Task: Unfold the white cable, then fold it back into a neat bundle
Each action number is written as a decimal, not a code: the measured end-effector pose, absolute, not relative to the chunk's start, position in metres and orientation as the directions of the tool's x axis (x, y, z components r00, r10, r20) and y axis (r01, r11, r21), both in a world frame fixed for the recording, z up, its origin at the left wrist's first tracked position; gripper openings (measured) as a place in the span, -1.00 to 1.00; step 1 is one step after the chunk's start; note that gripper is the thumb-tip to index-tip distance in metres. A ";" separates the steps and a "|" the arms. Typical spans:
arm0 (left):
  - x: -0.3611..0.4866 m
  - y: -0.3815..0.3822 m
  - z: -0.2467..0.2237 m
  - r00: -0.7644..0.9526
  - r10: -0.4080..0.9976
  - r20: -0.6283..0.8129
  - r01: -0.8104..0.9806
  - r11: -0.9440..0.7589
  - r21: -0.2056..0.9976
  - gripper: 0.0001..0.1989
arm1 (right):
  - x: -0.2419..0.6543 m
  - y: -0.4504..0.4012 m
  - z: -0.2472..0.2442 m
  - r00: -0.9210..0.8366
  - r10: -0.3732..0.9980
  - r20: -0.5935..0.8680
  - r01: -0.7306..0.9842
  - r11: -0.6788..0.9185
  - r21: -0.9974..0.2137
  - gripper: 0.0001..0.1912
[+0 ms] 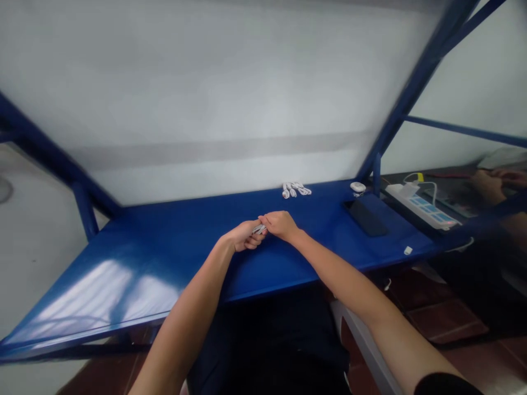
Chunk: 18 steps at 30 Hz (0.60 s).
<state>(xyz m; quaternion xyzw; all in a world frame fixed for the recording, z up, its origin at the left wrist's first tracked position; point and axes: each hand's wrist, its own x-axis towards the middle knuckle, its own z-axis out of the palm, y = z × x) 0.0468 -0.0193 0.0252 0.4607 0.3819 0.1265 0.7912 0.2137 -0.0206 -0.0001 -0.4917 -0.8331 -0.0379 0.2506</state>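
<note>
My left hand [242, 237] and my right hand [280, 225] meet over the blue table top [173, 258]. Between their fingers is a small bundle of white cable [259, 229], partly hidden by my fingers. Both hands grip it. Farther back, beyond my right hand, a few bundled white cables [295, 189] lie near the wall, apart from both hands.
A black smartphone [365, 217], a small white device [358, 187] and a small white block [407, 250] sit on the table's right part. Beyond stands a white power strip [424, 206]. A co-worker's hands [492, 184] work at the far right. Blue steel frame bars [415, 82] rise behind.
</note>
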 end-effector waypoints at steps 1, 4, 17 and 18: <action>0.049 -0.020 0.025 0.694 0.548 -0.467 0.124 0.549 0.827 -0.56 | 0.215 -0.020 0.000 -0.379 0.807 0.454 0.835 0.509 -0.208 -0.51; 0.057 -0.025 0.023 0.701 0.579 -0.417 0.081 0.517 0.852 -0.59 | 0.217 -0.017 0.001 -0.329 0.837 0.437 0.802 0.492 -0.338 -0.56; 0.061 -0.006 -0.007 0.174 0.985 0.021 0.393 -0.089 0.915 -0.58 | 0.353 0.020 -0.007 0.515 0.800 0.308 0.825 -0.366 -0.430 -0.41; 0.061 -0.005 -0.008 0.171 0.984 0.051 0.422 -0.119 0.899 -0.57 | 0.361 0.020 -0.011 0.550 0.790 0.271 0.811 -0.428 -0.398 -0.35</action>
